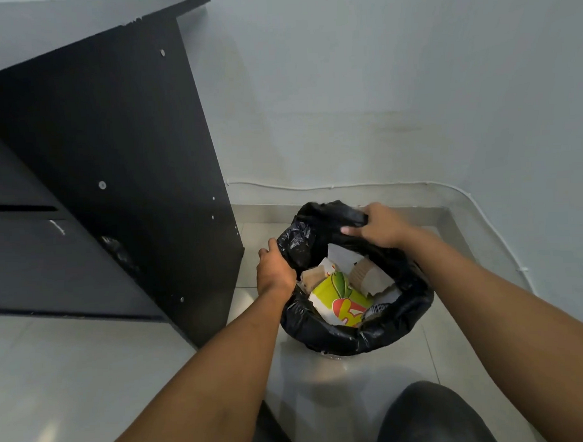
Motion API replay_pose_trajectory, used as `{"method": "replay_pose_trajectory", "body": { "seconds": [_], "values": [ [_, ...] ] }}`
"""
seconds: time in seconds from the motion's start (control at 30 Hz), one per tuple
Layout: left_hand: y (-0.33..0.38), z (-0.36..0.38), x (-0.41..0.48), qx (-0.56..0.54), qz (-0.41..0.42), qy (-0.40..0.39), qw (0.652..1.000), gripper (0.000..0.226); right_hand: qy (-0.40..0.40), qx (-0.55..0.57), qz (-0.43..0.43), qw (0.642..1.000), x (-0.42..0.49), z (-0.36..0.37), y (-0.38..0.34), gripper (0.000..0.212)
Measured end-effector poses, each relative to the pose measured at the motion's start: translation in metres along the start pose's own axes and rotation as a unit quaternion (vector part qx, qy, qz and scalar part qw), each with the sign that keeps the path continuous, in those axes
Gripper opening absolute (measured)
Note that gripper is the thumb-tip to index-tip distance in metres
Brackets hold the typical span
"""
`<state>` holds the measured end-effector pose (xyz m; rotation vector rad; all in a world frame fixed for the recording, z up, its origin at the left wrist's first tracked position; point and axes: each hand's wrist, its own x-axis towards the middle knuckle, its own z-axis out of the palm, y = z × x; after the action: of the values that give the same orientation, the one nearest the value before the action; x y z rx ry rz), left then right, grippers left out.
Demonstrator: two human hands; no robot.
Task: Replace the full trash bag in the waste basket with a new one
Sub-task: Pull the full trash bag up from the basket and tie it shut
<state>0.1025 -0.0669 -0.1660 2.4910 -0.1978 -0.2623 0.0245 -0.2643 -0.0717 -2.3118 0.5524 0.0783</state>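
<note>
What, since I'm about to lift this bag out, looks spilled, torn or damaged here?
No spill or tear shows. The left hand and right hand grip the trash bag by its rim. The desk looks worn: its top edge is chipped pale, and a white scuff marks a drawer front.

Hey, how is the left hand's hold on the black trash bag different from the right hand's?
The left hand grips the trash bag at the rim beside the black desk; the right hand grips the far rim, toward the wall. The left hand's fingertips are hidden by the plastic; the right hand's thumb lies in view across a bunched fold. Both curl round the bag's open mouth.
</note>
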Motion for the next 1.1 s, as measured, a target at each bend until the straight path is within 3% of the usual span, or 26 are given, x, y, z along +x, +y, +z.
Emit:
{"method": "replay_pose_trajectory", "body": {
  "seconds": [0.07, 0.17, 0.23, 0.3, 0.43, 0.5, 0.57, 0.63, 0.67, 0.8, 0.9, 1.03, 1.1],
  "values": [
    [-0.001, 0.0, 0.0, -0.001, 0.001, -0.001, 1.0, 0.056, 0.057, 0.1, -0.054, 0.992, -0.006, 0.004, -0.005, 0.008],
    [0.0, 0.001, 0.0, -0.016, -0.009, 0.003, 1.0, 0.06, 0.184, 0.329, -0.098, 0.921, -0.013, 0.002, -0.009, 0.013],
    [0.003, 0.001, -0.001, -0.021, -0.015, 0.002, 1.0, 0.061, 0.242, 0.322, -0.106, 0.909, -0.013, -0.003, -0.004, 0.015],
    [0.005, 0.001, -0.002, -0.018, -0.014, 0.001, 1.0, 0.06, 0.261, 0.273, -0.103, 0.92, -0.016, -0.001, -0.001, 0.015],
    [0.005, 0.001, -0.005, -0.019, -0.019, 0.001, 1.0, 0.061, 0.189, 0.124, -0.057, 0.973, -0.025, 0.003, 0.016, 0.031],
    [0.003, 0.0, -0.004, -0.023, -0.024, 0.006, 0.999, 0.062, 0.17, 0.121, -0.05, 0.977, -0.026, 0.002, 0.021, 0.025],
    [0.002, 0.0, -0.004, -0.027, -0.02, 0.011, 0.999, 0.064, 0.252, 0.232, -0.051, 0.938, -0.03, -0.002, 0.018, 0.013],
    [0.002, 0.001, -0.005, -0.043, -0.007, 0.018, 0.999, 0.066, 0.372, 0.306, -0.074, 0.873, -0.034, -0.009, 0.016, 0.029],
    [0.001, 0.002, -0.005, -0.05, -0.001, 0.023, 0.998, 0.067, 0.393, 0.321, -0.082, 0.858, -0.035, -0.011, 0.015, 0.033],
    [-0.006, 0.005, -0.004, -0.084, -0.003, 0.058, 0.995, 0.07, 0.372, 0.294, -0.066, 0.878, -0.037, -0.013, 0.017, 0.023],
    [-0.008, 0.004, -0.003, -0.024, -0.037, 0.108, 0.993, 0.072, 0.326, 0.206, -0.01, 0.923, -0.044, -0.017, 0.03, 0.015],
    [-0.007, 0.003, -0.001, -0.042, -0.153, 0.041, 0.987, 0.061, 0.206, 0.153, 0.128, 0.958, -0.055, -0.013, 0.053, 0.087],
    [-0.006, 0.002, 0.001, -0.065, -0.154, 0.008, 0.986, 0.051, 0.15, 0.155, 0.148, 0.965, -0.063, -0.013, 0.053, 0.103]
  ]
}}
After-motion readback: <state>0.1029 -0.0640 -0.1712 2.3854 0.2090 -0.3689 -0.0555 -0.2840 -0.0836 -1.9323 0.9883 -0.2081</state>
